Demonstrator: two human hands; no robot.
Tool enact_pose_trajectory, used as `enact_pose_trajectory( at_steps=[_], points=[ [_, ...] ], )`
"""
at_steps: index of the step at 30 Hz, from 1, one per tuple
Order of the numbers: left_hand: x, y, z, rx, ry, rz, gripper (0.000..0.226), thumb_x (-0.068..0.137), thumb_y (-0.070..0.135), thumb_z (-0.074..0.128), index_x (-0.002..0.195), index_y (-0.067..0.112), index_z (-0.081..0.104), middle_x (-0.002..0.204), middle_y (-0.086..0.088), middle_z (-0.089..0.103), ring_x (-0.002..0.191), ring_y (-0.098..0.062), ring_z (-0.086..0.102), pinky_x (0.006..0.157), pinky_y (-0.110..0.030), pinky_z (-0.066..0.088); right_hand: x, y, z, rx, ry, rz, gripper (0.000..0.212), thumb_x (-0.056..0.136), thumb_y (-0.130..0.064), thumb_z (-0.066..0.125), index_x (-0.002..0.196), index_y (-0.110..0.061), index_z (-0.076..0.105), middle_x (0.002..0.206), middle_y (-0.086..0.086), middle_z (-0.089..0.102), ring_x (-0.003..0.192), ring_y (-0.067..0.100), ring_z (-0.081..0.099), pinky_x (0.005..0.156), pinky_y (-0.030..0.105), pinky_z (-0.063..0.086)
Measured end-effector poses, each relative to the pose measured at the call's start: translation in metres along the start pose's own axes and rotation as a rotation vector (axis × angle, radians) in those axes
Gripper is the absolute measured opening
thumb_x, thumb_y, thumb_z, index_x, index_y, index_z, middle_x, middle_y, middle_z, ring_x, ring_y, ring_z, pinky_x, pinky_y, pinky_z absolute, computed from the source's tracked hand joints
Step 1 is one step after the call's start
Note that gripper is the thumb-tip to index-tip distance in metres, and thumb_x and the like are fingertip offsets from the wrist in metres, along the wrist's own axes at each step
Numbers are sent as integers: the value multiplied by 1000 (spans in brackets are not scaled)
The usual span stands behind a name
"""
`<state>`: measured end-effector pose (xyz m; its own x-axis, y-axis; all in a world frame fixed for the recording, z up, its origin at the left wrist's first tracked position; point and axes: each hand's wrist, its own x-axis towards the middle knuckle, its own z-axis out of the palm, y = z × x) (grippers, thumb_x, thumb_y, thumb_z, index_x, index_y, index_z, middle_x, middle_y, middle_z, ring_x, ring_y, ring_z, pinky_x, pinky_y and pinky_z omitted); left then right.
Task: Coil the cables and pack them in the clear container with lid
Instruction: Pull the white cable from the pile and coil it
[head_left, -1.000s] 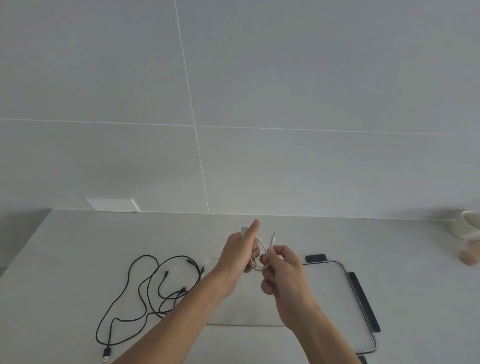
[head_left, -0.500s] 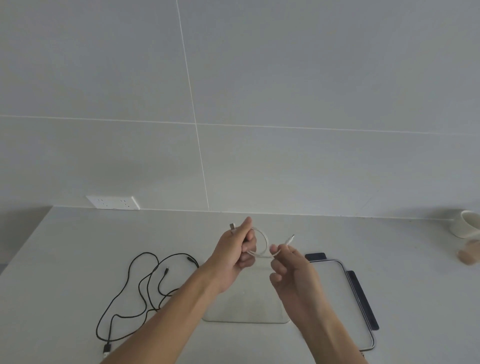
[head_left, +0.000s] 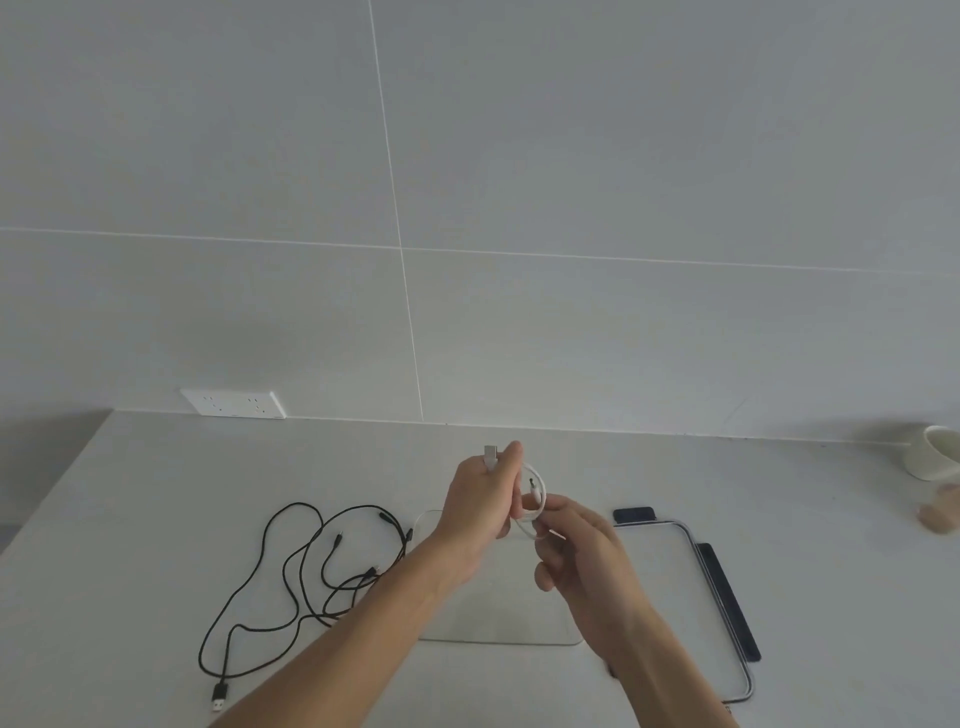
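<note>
Risk: white cable (head_left: 537, 496) is short and springy, so the small loop could pop open if either pinch eases, esp. w/ the free plug end poking loose inside the coil. Also it's held in the air above the container (head_left: 498, 623), not in it; a drop could land it on the table or the lid (head_left: 691, 540) instead. Black cable (head_left: 306, 566) lies uncoiled on the table left of the container, well apart from the hands, so prob. lots left to do.

Left hand (head_left: 480, 501): fingers curled, thumb & forefinger pinching the USB plug end, plug sticking up past the fingertips. Right hand (head_left: 582, 545): just beside it, fingers curled, pinching the loop's lower edge. Both forearms reach in from the bottom edge, hands nearly touching.
</note>
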<state>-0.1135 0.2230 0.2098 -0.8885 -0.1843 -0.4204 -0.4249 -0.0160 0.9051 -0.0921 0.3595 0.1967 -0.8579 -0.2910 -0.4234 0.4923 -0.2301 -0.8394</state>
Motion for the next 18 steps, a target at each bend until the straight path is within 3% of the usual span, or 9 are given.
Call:
enact_pose_trajectory(
  at_steps=[3, 5, 8, 12, 15, 18],
  points=[
    [-1, -4, -1, 16, -1, -28, 43, 96, 33, 50, 59, 12, 46, 48, -2, 44, 39, -12, 34, 43, -21, 27, 3, 0, 2, -30, -10, -23, 17, 92, -7, 53, 92, 3, 68, 83, 14, 47, 57, 19, 29, 49, 32, 41],
    [-3, -7, 0, 40, -38, -33, 41, 97, 33, 50, 63, 11, 49, 46, 2, 42, 38, -11, 35, 43, -23, 30, 5, 3, 5, -92, 57, -49, 20, 92, -12, 61, 93, 8, 64, 74, 13, 42, 55, 20, 35, 49, 34, 44],
    [-6, -12, 1, 70, -84, -38, 41, 98, 36, 49, 67, 11, 56, 47, 4, 41, 39, -14, 39, 45, -25, 36, 7, 5, 13, -276, 207, -148, 22, 100, -16, 63, 89, 3, 66, 71, 11, 58, 51, 20, 53, 45, 30, 46],
    [-8, -16, 0, 74, -95, -55, 41, 98, 39, 49, 66, 13, 48, 49, 2, 41, 40, -16, 40, 45, -26, 40, 5, 8, 17, -388, 354, -272, 21, 102, -22, 62, 90, -9, 71, 80, 9, 69, 47, 20, 57, 42, 19, 44],
    [-11, -18, 2, 40, -92, -57, 42, 99, 38, 50, 66, 13, 48, 49, 1, 38, 42, -16, 37, 45, -26, 40, 5, 10, 15, -366, 454, -298, 24, 103, -28, 60, 86, -16, 73, 74, 4, 70, 44, 21, 54, 45, 21, 45],
    [-11, -18, 1, -62, -81, -77, 42, 99, 36, 52, 63, 15, 44, 51, 0, 33, 47, -17, 29, 45, -26, 36, 5, 7, 12, -143, 445, -218, 22, 102, -27, 62, 90, -13, 75, 73, 2, 67, 44, 19, 45, 51, 31, 46]
  ],
)
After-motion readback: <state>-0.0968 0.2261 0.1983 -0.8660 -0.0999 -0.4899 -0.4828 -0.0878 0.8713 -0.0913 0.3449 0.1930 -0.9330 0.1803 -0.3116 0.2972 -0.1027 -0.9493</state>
